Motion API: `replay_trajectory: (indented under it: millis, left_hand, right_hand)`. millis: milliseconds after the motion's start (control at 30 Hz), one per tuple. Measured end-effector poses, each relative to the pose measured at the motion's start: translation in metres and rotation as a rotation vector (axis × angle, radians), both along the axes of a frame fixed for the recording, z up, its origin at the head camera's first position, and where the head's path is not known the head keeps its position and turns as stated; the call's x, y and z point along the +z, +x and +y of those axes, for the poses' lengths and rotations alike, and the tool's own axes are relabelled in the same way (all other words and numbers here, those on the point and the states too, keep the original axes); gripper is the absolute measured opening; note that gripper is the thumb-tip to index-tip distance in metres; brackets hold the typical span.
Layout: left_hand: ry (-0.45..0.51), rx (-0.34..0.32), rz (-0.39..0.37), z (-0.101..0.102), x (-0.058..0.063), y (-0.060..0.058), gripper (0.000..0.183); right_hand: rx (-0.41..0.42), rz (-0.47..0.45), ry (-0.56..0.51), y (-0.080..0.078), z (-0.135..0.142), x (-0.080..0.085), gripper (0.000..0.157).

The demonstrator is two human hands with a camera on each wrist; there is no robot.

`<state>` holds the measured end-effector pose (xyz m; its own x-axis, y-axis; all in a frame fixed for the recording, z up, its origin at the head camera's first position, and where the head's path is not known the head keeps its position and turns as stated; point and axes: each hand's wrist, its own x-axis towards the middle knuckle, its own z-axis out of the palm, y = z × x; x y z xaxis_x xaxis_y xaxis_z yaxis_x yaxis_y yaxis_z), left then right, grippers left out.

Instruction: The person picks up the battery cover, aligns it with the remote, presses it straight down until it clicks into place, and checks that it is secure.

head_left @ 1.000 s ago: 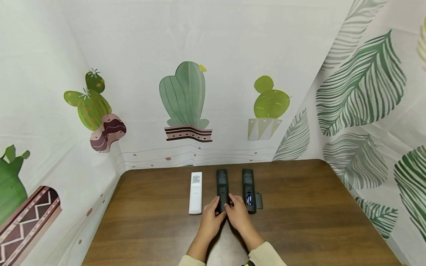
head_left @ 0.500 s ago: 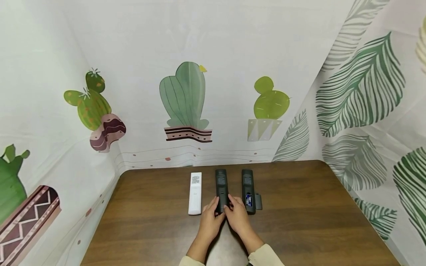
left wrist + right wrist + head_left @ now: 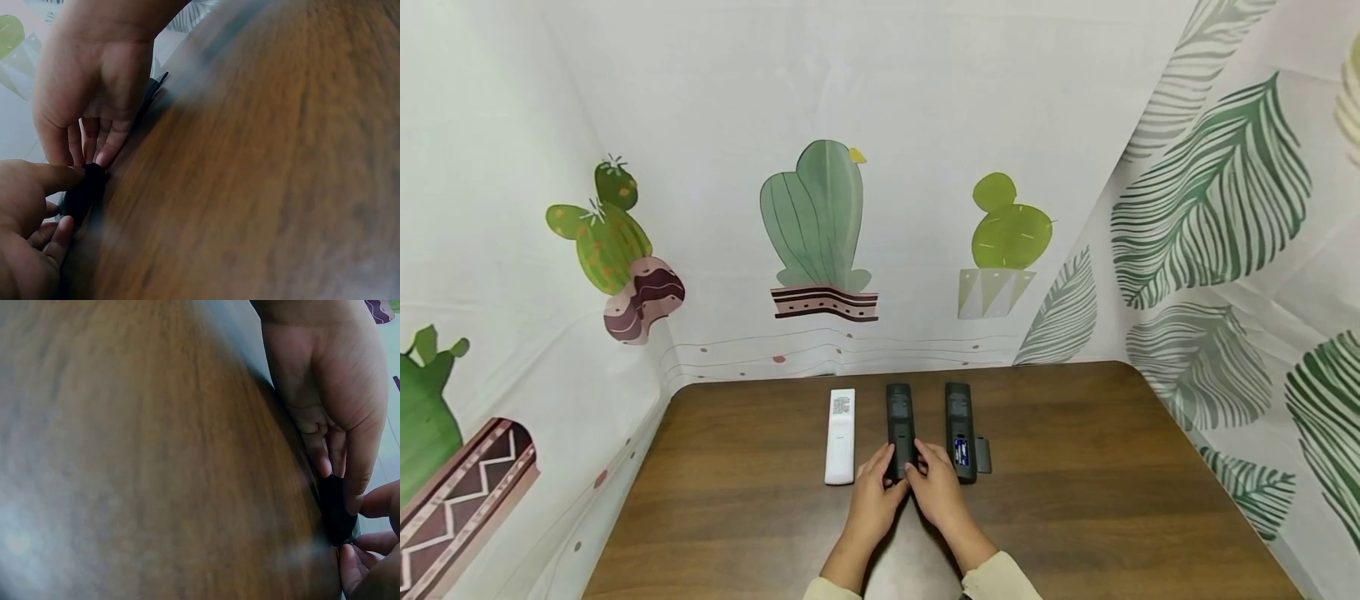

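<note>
Nothing visibly moved: the middle remote (image 3: 900, 422), seemingly unopened, is held at its near end by left hand (image 3: 872, 493) and right hand (image 3: 937, 490).

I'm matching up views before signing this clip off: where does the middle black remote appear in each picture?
Head: low, just right of centre, the middle black remote lies between the white remote and another black remote.
Left wrist: lower left, the middle black remote shows as a dark end between left hand and right hand.
Right wrist: lower right edge, the middle black remote.
Shared landmark: the wooden table.
</note>
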<state>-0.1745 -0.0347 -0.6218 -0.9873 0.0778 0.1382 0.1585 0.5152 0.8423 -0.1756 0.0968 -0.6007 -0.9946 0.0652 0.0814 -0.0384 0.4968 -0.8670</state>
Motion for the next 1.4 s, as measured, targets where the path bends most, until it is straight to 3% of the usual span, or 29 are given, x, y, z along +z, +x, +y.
replay_trajectory:
  millis: [900, 1167, 1400]
  left_hand:
    - [0.031, 0.005, -0.041, -0.0018, -0.0014, -0.0021, 0.063]
    - [0.046, 0.009, -0.026, -0.0006, -0.0015, -0.0002, 0.067]
    - [0.103, 0.048, -0.027, 0.0021, -0.0012, 0.0013, 0.07]
  right_hand:
    - [0.006, -0.009, 0.039, 0.0019, -0.0003, -0.0014, 0.048]
    - [-0.013, 0.003, 0.097, 0.0015, -0.0032, -0.002, 0.048]
    - [0.006, -0.017, 0.109, 0.0017, -0.0024, 0.0038, 0.053]
